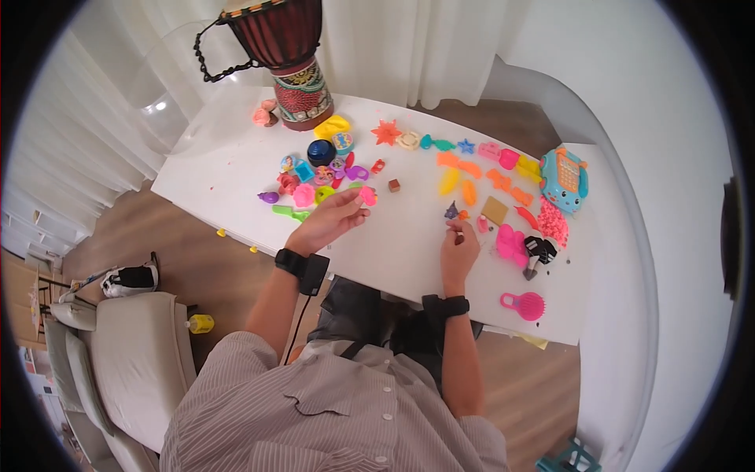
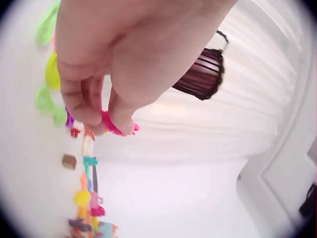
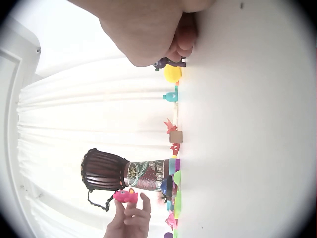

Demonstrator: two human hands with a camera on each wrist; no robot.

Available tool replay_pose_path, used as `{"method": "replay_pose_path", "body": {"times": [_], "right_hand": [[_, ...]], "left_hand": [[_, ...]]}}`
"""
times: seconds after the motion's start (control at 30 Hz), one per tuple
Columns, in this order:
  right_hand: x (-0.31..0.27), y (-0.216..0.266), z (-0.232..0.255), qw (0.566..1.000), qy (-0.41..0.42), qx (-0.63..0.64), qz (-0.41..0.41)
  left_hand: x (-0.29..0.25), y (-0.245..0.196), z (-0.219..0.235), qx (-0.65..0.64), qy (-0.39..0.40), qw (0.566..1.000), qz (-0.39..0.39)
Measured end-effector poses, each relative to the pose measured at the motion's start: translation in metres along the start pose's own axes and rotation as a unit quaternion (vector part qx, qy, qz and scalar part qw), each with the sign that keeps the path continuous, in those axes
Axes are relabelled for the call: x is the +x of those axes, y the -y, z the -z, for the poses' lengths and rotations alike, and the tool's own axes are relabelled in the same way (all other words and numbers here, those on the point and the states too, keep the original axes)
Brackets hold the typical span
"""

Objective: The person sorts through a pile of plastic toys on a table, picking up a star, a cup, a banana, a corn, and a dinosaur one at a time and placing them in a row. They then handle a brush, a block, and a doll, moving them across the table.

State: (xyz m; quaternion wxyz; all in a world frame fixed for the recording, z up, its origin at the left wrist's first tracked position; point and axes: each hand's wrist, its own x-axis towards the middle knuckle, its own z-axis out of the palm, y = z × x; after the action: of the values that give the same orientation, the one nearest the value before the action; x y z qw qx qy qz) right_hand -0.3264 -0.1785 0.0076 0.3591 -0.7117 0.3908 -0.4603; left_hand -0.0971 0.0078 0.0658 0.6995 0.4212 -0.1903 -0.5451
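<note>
My left hand (image 1: 330, 220) is raised over the front of the white table (image 1: 377, 252), pinching a small pink toy figure (image 1: 367, 196) between thumb and fingers. In the right wrist view this pink toy figure (image 3: 126, 196) stands upright from the fingertips, and in the left wrist view the fingers partly cover it. Low over the tabletop, my right hand (image 1: 458, 256) has loosely curled fingers with nothing visible in them. Just beyond its fingertips stands a small dark purple animal figure (image 1: 451, 210), with a tiny orange toy (image 1: 464, 214) beside it. A pink piece (image 1: 483, 224) lies to that hand's right.
Colourful toys crowd the left, near a green piece (image 1: 291, 212) and a dark blue round thing (image 1: 322, 153). A drum (image 1: 303, 86) stands behind. A brown cube (image 1: 394, 186) sits mid-table. At right are a toy phone (image 1: 564, 181), pink beads (image 1: 553, 222) and a pink hairbrush (image 1: 525, 305).
</note>
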Motion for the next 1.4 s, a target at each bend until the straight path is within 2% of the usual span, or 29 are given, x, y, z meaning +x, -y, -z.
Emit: {"method": "replay_pose_path", "body": {"times": [0.07,0.13,0.17,0.2,0.27,0.3,0.47,0.53,0.63,0.77,0.83,0.9,1.13,1.4], "right_hand": [[-0.001,0.002,0.003,0.999,0.011,0.039,-0.005],[-0.002,0.008,0.004,0.989,0.083,0.115,-0.042],[-0.002,0.013,0.006,0.991,0.108,0.079,0.025],[-0.002,0.022,0.007,0.991,0.106,0.076,0.025],[-0.002,0.035,0.008,0.979,0.184,0.074,0.042],[-0.001,0.031,0.007,0.978,0.193,0.072,0.040],[0.001,0.025,0.003,0.980,0.182,0.078,0.010],[0.002,0.021,0.002,0.980,0.184,0.068,0.013],[0.004,0.020,0.001,0.981,0.179,0.072,-0.006],[0.003,0.016,-0.001,0.984,0.168,0.064,-0.005],[0.003,0.016,-0.001,0.984,0.164,0.064,-0.007],[0.002,0.018,0.000,0.983,0.173,0.061,-0.030],[0.002,0.019,0.000,0.981,0.183,0.067,-0.022],[0.001,0.021,0.002,0.978,0.192,0.074,-0.033]], "left_hand": [[0.021,0.017,-0.003,-0.043,0.037,0.998,0.033],[0.036,0.030,-0.011,-0.095,0.085,0.989,0.077],[0.043,0.036,-0.014,-0.097,0.089,0.988,0.079],[0.049,0.041,-0.015,-0.092,0.112,0.986,0.080],[0.059,0.051,-0.014,-0.088,0.136,0.983,0.082],[0.063,0.056,-0.013,-0.089,0.140,0.982,0.093],[0.065,0.048,-0.034,-0.051,0.143,0.982,0.114],[0.067,0.047,-0.039,0.030,0.145,0.982,0.116],[0.067,0.044,-0.045,0.056,0.141,0.980,0.126],[0.065,0.043,-0.051,0.056,0.137,0.980,0.135],[0.061,0.041,-0.055,0.082,0.144,0.979,0.115],[0.060,0.043,-0.055,0.081,0.136,0.981,0.113],[0.066,0.051,-0.052,0.108,0.096,0.984,0.105],[0.062,0.052,-0.056,0.151,0.094,0.980,0.092]]}}
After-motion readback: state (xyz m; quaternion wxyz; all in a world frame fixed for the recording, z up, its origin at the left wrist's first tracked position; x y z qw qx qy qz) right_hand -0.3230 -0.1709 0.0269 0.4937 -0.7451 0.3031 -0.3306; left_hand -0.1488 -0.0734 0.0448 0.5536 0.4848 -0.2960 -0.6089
